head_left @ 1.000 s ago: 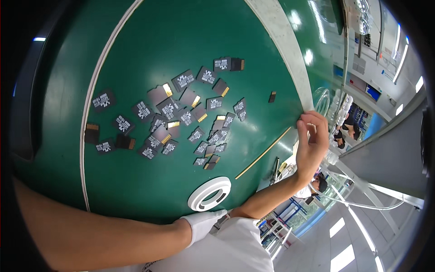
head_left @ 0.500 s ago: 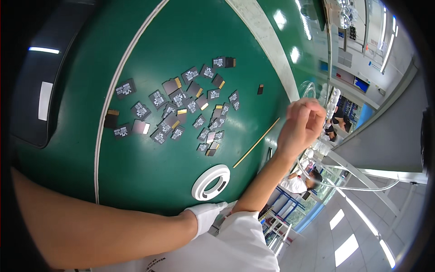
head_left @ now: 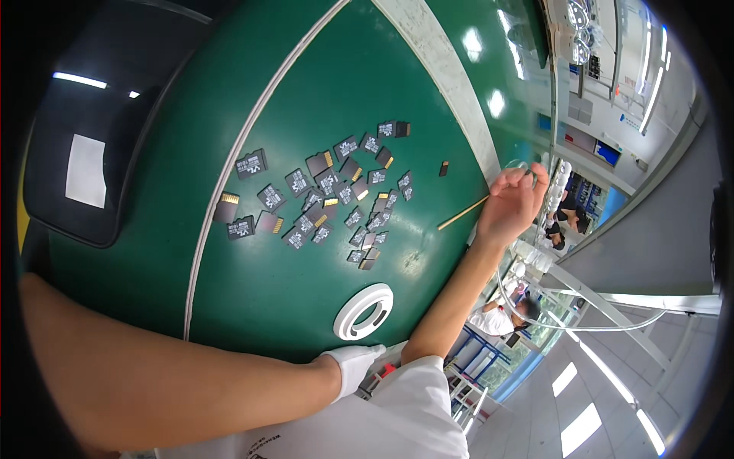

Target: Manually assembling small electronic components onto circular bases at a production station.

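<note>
My left hand (head_left: 355, 366), in a white glove, rests low by the near table edge, beside a white ring (head_left: 364, 312); its fingers are mostly hidden. My right hand (head_left: 514, 200) is bare and raised at the right, fingers curled inward. A thin wooden stick (head_left: 462, 213) runs into that hand, its other end pointing back toward the cards. A small dark spot shows between the fingertips, too small to name. Several black memory cards (head_left: 327, 182) lie loose on the green tabletop, some with gold contacts up. One small card (head_left: 444, 167) lies apart, closer to my right hand.
A pale cord (head_left: 267, 115) crosses the green tabletop (head_left: 397, 46) left of the cards. Beyond it stands a black case-like object (head_left: 76, 203) with white paper (head_left: 86, 170) on it. A clear tube (head_left: 604, 327) loops past the right hand. Other people (head_left: 497, 317) sit farther off at right.
The view has shifted, so the cards sit a little lower and more to the right. The wooden stick has moved up toward my right hand, at a flatter angle. My left hand has hardly moved.
</note>
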`<state>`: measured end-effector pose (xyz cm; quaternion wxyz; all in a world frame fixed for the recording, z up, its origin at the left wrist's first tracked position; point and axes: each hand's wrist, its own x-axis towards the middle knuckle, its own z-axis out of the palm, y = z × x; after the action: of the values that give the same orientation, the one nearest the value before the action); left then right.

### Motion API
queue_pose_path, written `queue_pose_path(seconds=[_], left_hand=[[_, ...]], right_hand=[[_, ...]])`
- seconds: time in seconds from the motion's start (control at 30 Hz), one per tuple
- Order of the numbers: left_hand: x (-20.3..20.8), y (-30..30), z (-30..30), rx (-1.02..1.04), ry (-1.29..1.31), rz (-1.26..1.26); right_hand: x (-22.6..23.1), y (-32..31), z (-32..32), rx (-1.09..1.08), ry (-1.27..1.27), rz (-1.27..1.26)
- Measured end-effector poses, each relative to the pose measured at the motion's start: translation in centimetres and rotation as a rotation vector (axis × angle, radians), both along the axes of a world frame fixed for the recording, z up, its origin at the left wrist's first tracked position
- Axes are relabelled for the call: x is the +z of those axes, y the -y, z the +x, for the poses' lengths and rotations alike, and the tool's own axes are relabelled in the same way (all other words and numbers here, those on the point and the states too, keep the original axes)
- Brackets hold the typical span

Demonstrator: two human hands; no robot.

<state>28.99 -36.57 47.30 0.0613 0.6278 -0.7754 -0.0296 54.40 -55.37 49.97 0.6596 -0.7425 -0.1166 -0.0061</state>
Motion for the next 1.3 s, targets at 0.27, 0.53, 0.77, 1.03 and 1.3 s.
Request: queue_pose_path(seconds=[0.27,0.53,0.77,1.03,1.3], left_hand=[[0.9,-1.3,2.2,-0.159,-0.069,0.006],[1.8,-2.1,4.0,-0.188,-0.07,0.059],[1.5,-2.2,3.3,-0.152,-0.028,0.07],[0.8,-2.7,2.7,-0.08,-0.051,-0.013],[-0.2,-2.3,1.7,0.025,-0.145,-0.166]], right_hand=[[-0.4,-0.3,-1.4,-0.095,0.065,-0.239],[-1.4,-1.6,-1.0,-0.365,0.299,-0.44],[-1.7,-1.2,-1.1,-0.266,0.371,-0.617],[-1.4,-2.4,-1.4,-0.294,0.278,-0.702],[-1.8,-1.9,-1.3,-0.332,0.293,-0.692]])
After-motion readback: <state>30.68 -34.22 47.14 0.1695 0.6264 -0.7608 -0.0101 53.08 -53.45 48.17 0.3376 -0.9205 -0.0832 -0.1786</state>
